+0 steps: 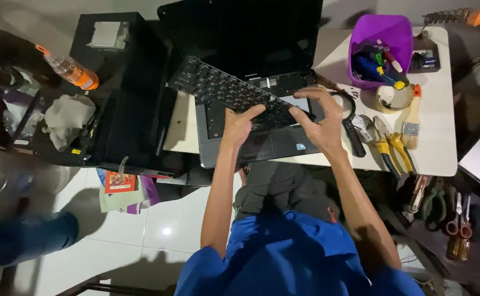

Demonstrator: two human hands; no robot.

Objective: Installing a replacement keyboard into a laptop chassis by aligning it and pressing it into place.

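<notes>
Gripping the loose keyboard (226, 90) with both hands: left hand (239, 125) pinching its near edge, right hand (319, 123) clasping the right end, fingers curled over the top. Tilted up off the open laptop (262, 140) on the white table (440, 148). Pliers (389, 147), brush (411, 123), tape roll (392, 98) and purple bin (380, 33) just right.

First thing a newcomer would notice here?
Both hands, left hand and right hand, hold a black keyboard tilted up off the open laptop at centre. A purple tub of tools stands out at the table's far right corner, with yellow-handled pliers nearer the right edge.
</notes>
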